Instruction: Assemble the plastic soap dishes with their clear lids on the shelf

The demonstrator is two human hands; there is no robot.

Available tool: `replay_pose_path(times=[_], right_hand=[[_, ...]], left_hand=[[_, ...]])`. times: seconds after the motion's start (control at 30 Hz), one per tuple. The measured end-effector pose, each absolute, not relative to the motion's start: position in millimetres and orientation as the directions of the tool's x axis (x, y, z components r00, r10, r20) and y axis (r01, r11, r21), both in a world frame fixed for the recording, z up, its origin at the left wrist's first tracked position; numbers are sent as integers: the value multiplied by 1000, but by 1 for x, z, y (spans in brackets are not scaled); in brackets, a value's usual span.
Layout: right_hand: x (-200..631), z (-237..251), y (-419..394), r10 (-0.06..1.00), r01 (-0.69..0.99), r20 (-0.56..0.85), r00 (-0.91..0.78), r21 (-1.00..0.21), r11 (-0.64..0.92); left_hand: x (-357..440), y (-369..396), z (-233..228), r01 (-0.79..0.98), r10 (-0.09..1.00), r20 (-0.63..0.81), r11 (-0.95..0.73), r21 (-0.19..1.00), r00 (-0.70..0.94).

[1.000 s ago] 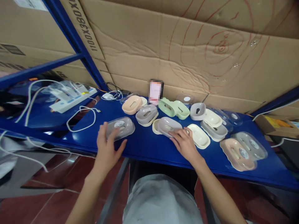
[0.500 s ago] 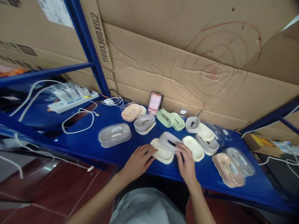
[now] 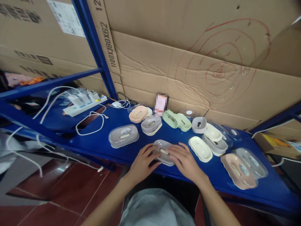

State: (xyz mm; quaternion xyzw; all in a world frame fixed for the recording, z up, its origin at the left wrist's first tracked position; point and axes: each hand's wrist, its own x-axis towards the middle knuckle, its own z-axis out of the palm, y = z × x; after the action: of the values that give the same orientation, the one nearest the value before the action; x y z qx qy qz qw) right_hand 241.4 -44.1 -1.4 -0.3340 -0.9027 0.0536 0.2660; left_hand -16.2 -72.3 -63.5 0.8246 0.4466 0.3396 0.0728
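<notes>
— Since the prior frame, grey tray (image 3: 164,152) now sits seated on its base, near the desk (image 3: 131,150) front edge?

— Confirmed. I have left hand (image 3: 143,163) and right hand (image 3: 185,159) spread, flanking it; next, press evenly.

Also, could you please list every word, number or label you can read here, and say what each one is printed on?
"1100X380X62" on the cardboard sheet beside the blue upright.
"12", cut off at the top edge, on the same cardboard sheet.
White paper label on the carton upper left: too small to read.
Black print on the left cartons: blurred.
Round stickers on the clear lids: unreadable.
</notes>
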Motion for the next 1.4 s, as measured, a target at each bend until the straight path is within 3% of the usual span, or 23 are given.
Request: replay_pose_path(times=[0.1, 0.2, 0.33, 0.63, 0.8, 0.9, 1.03, 1.23, 1.4], right_hand=[[217, 18, 27, 622, 578, 455, -637, -251, 776], [176, 23, 97, 641, 613, 339, -688, -202, 764], [145, 14, 133, 653, 617, 296, -697, -215, 757], [168, -6, 95, 666, 543, 375, -645, -389, 744], [195, 0, 50, 714, 544, 495, -495, -464, 699], [227, -8, 2, 674, 532, 490, -552, -416, 738], [258, -24, -41, 669, 576, 364, -647, -341, 743], [250, -19, -35, 554, 505, 327, -766, -228, 833], [242, -19, -30, 536, 484, 290, -793, -234, 843]], left_hand=[[-16, -74, -62, 692, 790, 502, -581, 428, 352], [-17, -76, -59, 683, 784, 502, -592, 427, 365], [-18, -78, -59, 678, 794, 498, -581, 451, 349], [-10, -75, -63, 728, 798, 566, -511, 458, 204], [-13, -76, -62, 702, 816, 546, -502, 506, 190], [-16, -77, -62, 644, 853, 503, -466, 606, 143], [-18, -76, -62, 559, 901, 422, -403, 725, 102], [-19, -76, -59, 612, 898, 381, -432, 662, 222], [-20, -74, -58, 636, 881, 399, -464, 616, 256]])
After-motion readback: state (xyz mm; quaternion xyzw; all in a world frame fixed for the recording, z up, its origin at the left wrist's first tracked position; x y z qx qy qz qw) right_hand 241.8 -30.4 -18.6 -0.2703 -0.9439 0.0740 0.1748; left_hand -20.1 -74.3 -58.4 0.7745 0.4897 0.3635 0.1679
